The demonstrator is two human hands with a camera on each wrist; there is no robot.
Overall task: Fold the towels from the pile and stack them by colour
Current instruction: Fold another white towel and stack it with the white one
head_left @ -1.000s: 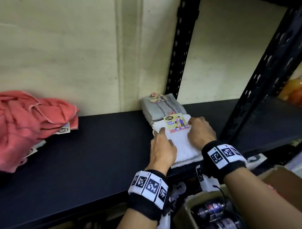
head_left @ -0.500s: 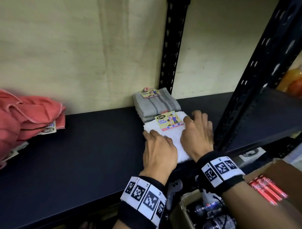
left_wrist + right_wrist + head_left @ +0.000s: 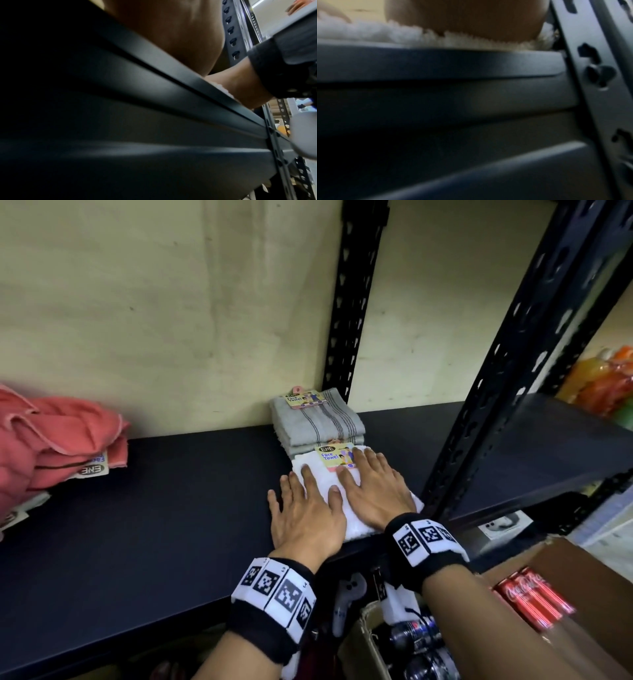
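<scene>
Two flat, open hands, left hand (image 3: 306,513) and right hand (image 3: 375,491), press the folded white terry towel (image 3: 356,520) at the dark shelf's (image 3: 154,525) front edge, where a careless nudge could drag it off.

Head above; wrists under shelf (image 3: 137,525) edge.

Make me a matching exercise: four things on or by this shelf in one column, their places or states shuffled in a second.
1. folded white terry towel
2. folded grey striped towels
3. crumpled pink towels
4. red cola cans

A. unfolded heap at the shelf's left end
B. in a cardboard box below the shelf
C. stacked against the wall
D. pressed flat under both hands

Pairs: 1-D, 2-C, 3-A, 4-B
</scene>
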